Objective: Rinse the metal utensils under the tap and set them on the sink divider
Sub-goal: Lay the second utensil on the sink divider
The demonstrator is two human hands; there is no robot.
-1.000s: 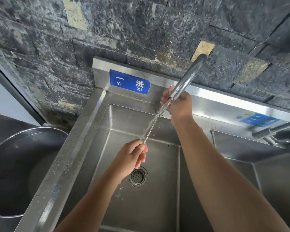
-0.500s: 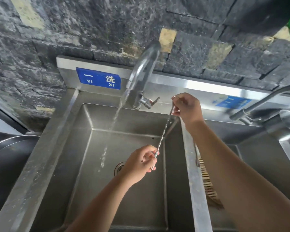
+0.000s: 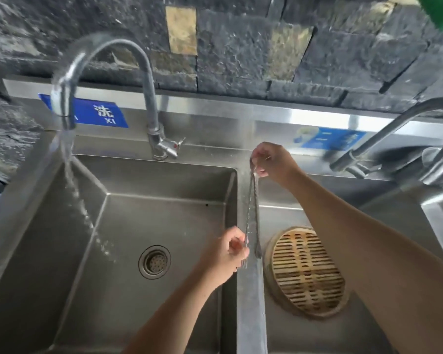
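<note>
Two hands hold the thin metal utensils (image 3: 251,213) lengthwise over the divider (image 3: 250,290), not yet laid flat, I judge. Nearest, the left hand (image 3: 228,252) has its fingers curled shut on their near ends; farther along, the right hand (image 3: 269,159) pinches the far ends. Wet and narrow, the divider could let them roll off into the basin left of it, or onto the bamboo steamer (image 3: 307,272) right of it. Blur hides how many utensils there are. Beyond the divider, the tap (image 3: 108,72) runs, and something green is cut off.
</note>
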